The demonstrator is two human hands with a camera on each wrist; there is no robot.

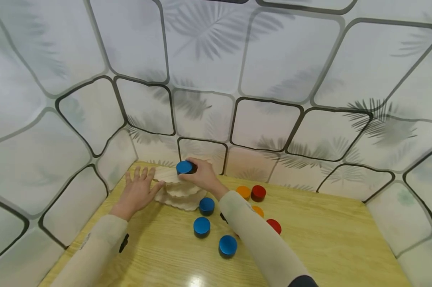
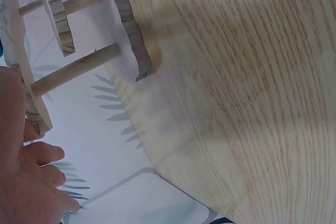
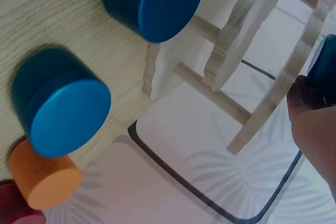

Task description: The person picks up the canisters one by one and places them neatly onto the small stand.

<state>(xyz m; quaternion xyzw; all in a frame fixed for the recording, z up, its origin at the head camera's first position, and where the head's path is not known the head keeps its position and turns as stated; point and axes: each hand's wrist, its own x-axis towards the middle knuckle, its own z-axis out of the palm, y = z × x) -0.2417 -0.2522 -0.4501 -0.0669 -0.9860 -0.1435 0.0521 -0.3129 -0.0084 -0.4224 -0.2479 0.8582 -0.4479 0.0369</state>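
Observation:
A pale wooden tiered stand (image 1: 165, 174) with wavy-edged shelves stands at the back left of the table. Round dowels join its shelves in the left wrist view. My right hand (image 1: 203, 175) grips a blue round tin (image 1: 184, 167) between thumb and fingers, at the top shelf. The right wrist view shows this held tin (image 3: 324, 72) at the edge, partly cut off. Beside the stand's left end, my left hand (image 1: 138, 191) touches the top shelf with its fingers spread and thumb extended towards it.
Several other blue tins, such as one (image 1: 201, 226), stand in front of the stand. Orange tins (image 1: 243, 192) and red tins (image 1: 258, 193) stand to the right, some partly behind my right sleeve. Leaf-patterned walls (image 1: 266, 123) border the wooden table (image 1: 330, 239).

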